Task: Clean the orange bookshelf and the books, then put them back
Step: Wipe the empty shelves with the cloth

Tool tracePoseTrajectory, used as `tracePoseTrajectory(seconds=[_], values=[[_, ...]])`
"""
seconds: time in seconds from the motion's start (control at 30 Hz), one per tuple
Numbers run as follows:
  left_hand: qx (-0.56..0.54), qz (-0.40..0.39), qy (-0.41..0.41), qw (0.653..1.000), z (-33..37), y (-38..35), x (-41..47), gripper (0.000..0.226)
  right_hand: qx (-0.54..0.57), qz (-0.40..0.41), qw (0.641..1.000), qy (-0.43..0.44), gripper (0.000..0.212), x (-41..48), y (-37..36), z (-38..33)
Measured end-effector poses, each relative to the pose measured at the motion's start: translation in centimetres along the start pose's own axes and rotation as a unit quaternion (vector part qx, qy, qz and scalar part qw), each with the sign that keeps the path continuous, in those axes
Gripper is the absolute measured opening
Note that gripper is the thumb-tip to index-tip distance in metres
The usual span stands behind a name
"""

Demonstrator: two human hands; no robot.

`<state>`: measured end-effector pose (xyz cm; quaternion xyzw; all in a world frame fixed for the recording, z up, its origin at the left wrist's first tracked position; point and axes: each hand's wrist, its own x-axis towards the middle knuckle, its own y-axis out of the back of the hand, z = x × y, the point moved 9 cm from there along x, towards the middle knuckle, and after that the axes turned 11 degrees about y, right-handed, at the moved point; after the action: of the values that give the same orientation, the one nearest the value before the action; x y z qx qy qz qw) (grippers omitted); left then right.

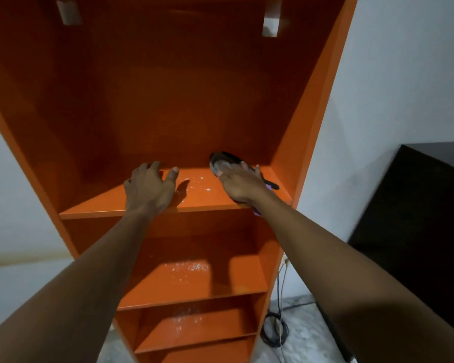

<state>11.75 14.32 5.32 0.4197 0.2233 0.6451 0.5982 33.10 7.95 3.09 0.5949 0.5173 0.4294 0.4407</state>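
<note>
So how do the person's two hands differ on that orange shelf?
The left hand rests bare on the orange shelf board, fingers spread; the right hand presses a dark, purple-edged cloth onto it. The left hand sits left of the board's middle, the right hand nearer the right side wall. Both reach onto the same board, either side of a patch of white specks.

The tall orange wooden bookshelf (312, 113) ran out of the picture at top and bottom, and the pale bracket (68, 11) on its back panel was clipped by the upper edge. Most of the blurred dark grey cloth (222, 159) lay hidden under the right hand (240, 186); a purple scrap below the wrist probably belonged to it. The dark brown cabinet (417, 205) was cut off by the right edge, and the coiled black cable (273, 328) on the floor was too small to trace.
</note>
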Motion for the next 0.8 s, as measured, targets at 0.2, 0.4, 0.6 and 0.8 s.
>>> tracePoseTrajectory(seconds=[0.2, 0.4, 0.6, 0.8], values=[[0.003, 0.043, -0.014, 0.999, -0.4, -0.1, 0.2, 0.075, -0.041, 0.009, 0.996, -0.078, 0.069, 3.6, 1.2, 3.6], [0.010, 0.058, -0.024, 0.998, -0.2, -0.1, 0.1, 0.076, -0.104, -0.004, 0.985, -0.137, 0.068, 3.7, 2.3, 5.9], [0.004, 0.072, -0.025, 0.997, -0.5, 0.6, -0.2, 0.075, -0.169, -0.030, 0.975, -0.141, 0.083, 2.3, 1.8, 5.4], [0.009, 0.062, -0.032, 0.998, -0.4, 0.7, -0.5, 0.081, -0.149, 0.034, 0.977, -0.148, 0.055, -4.6, 2.6, 3.1]])
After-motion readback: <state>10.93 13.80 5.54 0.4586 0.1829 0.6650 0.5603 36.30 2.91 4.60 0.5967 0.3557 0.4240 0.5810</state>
